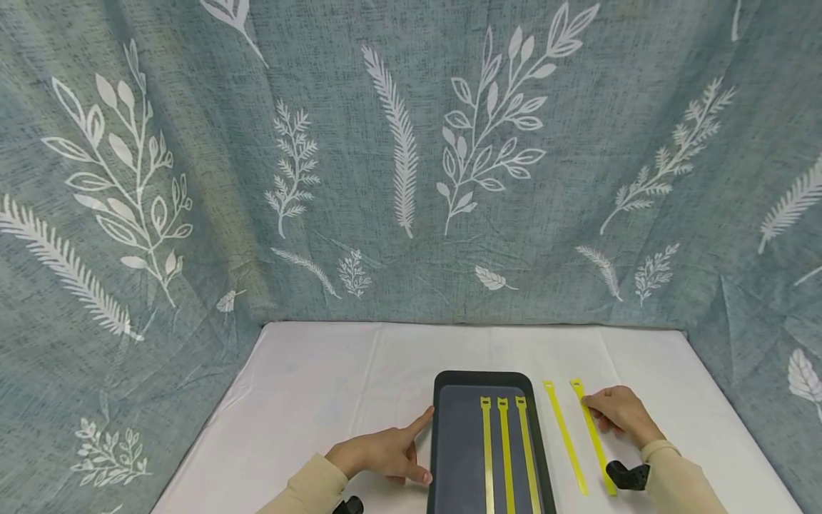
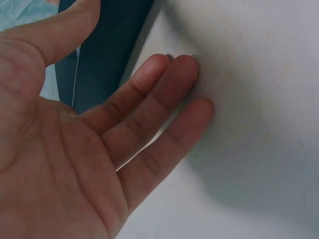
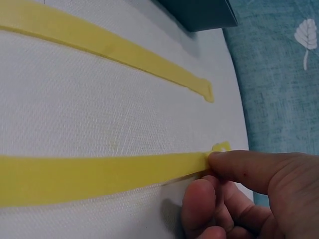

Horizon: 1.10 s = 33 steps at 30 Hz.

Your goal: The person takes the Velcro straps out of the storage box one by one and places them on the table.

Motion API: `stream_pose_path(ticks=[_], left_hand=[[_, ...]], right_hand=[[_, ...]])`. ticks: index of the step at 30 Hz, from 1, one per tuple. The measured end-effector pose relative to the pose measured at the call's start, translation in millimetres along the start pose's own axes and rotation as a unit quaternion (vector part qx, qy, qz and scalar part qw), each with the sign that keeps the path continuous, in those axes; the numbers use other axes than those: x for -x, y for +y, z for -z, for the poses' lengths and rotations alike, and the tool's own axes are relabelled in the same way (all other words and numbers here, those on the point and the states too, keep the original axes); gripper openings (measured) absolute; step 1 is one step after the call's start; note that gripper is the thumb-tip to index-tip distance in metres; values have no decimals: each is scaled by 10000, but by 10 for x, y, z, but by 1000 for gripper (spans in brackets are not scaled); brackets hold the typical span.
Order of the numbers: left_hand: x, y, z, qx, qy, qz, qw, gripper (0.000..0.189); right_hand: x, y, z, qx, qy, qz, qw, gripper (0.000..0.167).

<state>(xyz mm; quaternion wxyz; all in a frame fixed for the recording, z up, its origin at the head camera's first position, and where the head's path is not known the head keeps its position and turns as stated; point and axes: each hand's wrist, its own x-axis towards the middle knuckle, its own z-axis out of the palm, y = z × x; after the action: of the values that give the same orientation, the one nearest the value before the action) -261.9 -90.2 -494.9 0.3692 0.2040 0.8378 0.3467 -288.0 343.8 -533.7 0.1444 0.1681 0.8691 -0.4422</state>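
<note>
My right hand pinches a yellow cable strap between thumb and fingers, just below its slotted head. In the right wrist view the held strap runs from the fingertips out past the left border. Another yellow strap lies beside it on the white cloth. Three more yellow straps lie lengthwise in the right part of a dark tray. At the tray's left edge is my left hand, index finger and thumb extended against the rim. Its other fingers are loosely bent, holding nothing.
A white cloth covers the table. Behind and at both sides hangs a blue-green curtain with white leaf prints. Black wrist-camera pieces sit by the sleeves. The tray's near end is cut off by the head view's lower border.
</note>
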Motion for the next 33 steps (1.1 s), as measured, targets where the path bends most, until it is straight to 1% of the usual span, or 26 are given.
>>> stream_pose_path(ticks=[7, 12, 19, 24, 27, 30, 33], left_hand=[[-5, 9, 5, -3, 8, 4, 10000, 106], [-5, 17, 10, -17, -47, 2, 10000, 107], [-13, 19, 29, -83, -111, -1, 9999, 106], [-7, 18, 19, -91, -111, 49, 9999, 106], [1, 19, 22, -105, -108, 42, 9999, 106], [3, 16, 30, -131, -106, 32, 9999, 106], [6, 21, 31, -154, -97, 29, 9998, 106]], right_hand=[[-5, 0, -5, 120, 89, 18, 9999, 29], [-18, 1, 13, 89, 19, -80, 9999, 27], [-16, -58, 83, -244, -147, -132, 9995, 25], [0, -142, 157, -602, -207, -35, 9980, 25], [15, -214, 185, -856, -313, 43, 9958, 31], [33, -296, 177, -981, -399, 110, 9943, 33], [54, -377, 157, -995, -439, 209, 9939, 30]])
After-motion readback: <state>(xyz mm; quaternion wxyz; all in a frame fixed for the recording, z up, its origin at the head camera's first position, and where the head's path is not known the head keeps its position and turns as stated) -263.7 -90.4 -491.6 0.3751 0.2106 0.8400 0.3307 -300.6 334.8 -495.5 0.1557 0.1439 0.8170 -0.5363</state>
